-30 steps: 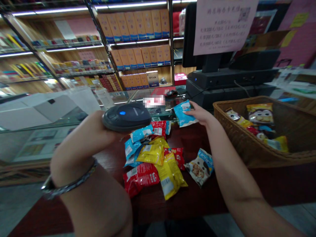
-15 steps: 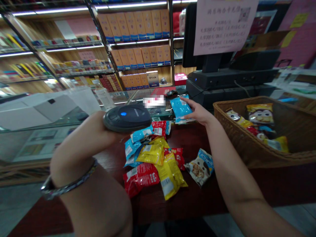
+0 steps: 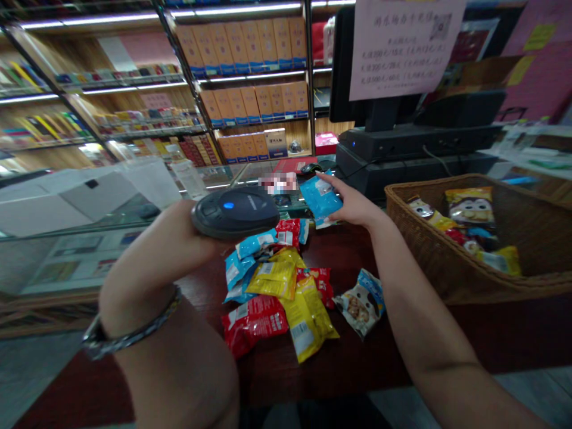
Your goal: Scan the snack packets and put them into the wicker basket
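Note:
My left hand (image 3: pixel 196 247) is closed round a dark barcode scanner (image 3: pixel 236 213) with a lit blue light, its fingers mostly hidden under the scanner body. The scanner's front end points right, toward a blue snack packet (image 3: pixel 320 198). My right hand (image 3: pixel 353 204) grips that packet by its right side, raised at the far edge of the dark wooden table. Below both hands lies a pile of blue, red and yellow snack packets (image 3: pixel 277 274). A single blue-and-white packet (image 3: pixel 361 302) rests apart, beside my right forearm.
A wicker basket (image 3: pixel 447 286) with several packets stands on the right. Behind it are a monitor (image 3: pixel 342 65) bearing a paper sign and its dark base (image 3: pixel 402 146). White boxes (image 3: pixel 58 202) and a clear bottle (image 3: pixel 190 176) are on the glass counter at left. Stocked shelves line the back.
The blue packet in my right hand has shifted slightly left and tilted. My left hand has carried the scanner a little to the right, nearer the packet.

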### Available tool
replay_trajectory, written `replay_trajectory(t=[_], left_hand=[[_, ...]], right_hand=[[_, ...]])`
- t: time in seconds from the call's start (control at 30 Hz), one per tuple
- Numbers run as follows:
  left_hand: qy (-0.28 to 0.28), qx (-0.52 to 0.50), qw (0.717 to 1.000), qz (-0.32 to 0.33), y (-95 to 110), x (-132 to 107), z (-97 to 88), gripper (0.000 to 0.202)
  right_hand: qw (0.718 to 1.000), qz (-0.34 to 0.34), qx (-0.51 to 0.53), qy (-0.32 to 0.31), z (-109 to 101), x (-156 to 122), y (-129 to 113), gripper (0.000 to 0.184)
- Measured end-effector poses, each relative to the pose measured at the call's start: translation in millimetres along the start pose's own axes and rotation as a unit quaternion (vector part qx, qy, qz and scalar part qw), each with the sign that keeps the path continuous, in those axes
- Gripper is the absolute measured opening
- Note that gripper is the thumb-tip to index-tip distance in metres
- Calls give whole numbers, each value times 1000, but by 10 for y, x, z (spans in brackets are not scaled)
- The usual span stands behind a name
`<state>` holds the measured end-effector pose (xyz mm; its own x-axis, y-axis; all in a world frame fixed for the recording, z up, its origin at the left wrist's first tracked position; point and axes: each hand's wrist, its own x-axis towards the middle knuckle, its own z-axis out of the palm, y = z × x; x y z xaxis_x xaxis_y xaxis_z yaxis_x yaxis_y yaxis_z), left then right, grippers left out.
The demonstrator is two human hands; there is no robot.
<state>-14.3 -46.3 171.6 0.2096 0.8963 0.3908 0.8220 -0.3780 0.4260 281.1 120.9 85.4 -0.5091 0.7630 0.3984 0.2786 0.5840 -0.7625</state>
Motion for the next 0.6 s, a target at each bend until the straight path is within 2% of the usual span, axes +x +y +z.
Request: replay_trajectory(t=[0.13, 0.2, 0.33, 0.4, 0.6], left_hand=[[-11, -13, 1000, 8, 8, 9, 32, 33], [-11, -15, 1000, 7, 9, 10, 34, 34], [-5, -27, 1000, 3, -7, 7, 7, 34], [-4, -25, 1000, 0, -31, 6, -11, 32], [10, -6, 1000, -25, -86, 1, -39, 30]], right_hand=[[998, -7, -64, -6, 78, 5, -94, 114], [999, -8, -35, -18, 115, 18, -75, 110], [993, 45, 109, -20, 154, 50, 19, 75], [988, 63, 141, -14, 154, 59, 54, 66], [985, 26, 169, -20, 160, 77, 106, 77]])
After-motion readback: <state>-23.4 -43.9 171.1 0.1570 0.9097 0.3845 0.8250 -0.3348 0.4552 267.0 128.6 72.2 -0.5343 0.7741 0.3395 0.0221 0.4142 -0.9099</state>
